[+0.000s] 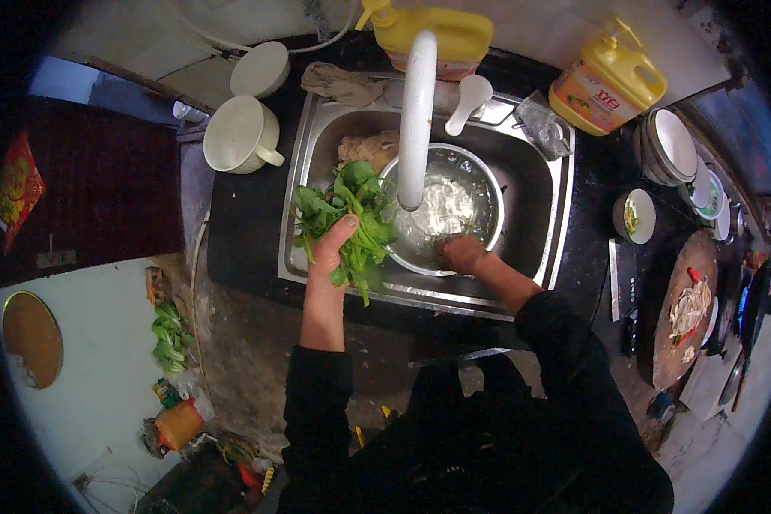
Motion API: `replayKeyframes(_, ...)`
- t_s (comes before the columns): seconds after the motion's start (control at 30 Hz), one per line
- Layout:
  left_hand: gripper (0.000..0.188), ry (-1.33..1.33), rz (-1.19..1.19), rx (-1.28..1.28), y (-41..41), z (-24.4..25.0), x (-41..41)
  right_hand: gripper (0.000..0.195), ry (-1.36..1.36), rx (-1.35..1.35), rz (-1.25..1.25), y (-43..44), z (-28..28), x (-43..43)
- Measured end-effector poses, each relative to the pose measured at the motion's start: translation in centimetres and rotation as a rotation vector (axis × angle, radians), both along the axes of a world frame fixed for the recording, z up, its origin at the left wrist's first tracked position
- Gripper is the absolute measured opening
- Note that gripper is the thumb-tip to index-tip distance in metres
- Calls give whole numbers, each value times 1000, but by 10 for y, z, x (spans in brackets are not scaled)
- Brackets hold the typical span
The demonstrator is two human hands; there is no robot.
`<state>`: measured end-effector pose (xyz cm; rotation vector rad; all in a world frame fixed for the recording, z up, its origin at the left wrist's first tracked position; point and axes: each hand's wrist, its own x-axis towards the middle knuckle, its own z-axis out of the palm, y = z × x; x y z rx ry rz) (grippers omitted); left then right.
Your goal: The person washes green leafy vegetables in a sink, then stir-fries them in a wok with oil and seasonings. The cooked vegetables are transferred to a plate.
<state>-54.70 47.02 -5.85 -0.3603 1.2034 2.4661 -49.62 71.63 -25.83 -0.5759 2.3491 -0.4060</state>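
Note:
A bunch of leafy green vegetables is gripped in my left hand, above the left part of the steel sink. My right hand reaches into a round metal basin of water standing in the sink. Its fingertips are in the water, and whether they hold anything cannot be made out. A white faucet arches over the basin. Behind the greens, a tan, rough-looking thing lies in the sink beside the basin.
Two pale bowls, one a handled cup, stand left of the sink. A white spoon and a cloth lie on the back rim. Yellow detergent jugs stand behind. At right are a small bowl, a cleaver and a round cutting board with sliced food.

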Motion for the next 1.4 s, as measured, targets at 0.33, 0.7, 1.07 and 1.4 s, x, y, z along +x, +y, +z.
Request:
replayKeyframes(0.33, 49, -59, 5, -27, -7, 22, 2, 32, -97, -508, -530, 21, 94, -16)
replayKeyframes(0.7, 59, -5, -166, 139, 0, 31, -3, 30, 213, -257, -691, 53, 53, -62)
replayKeyframes(1.07, 37, -103, 65, -221, 52, -33, 34, 53, -689, -1610, -1279, -55, 175, -16)
replayKeyframes(1.4, 41, 631, 142, -385, 203, 92, 50, 50, 145, -1502, -1272, 37, 312, 8)
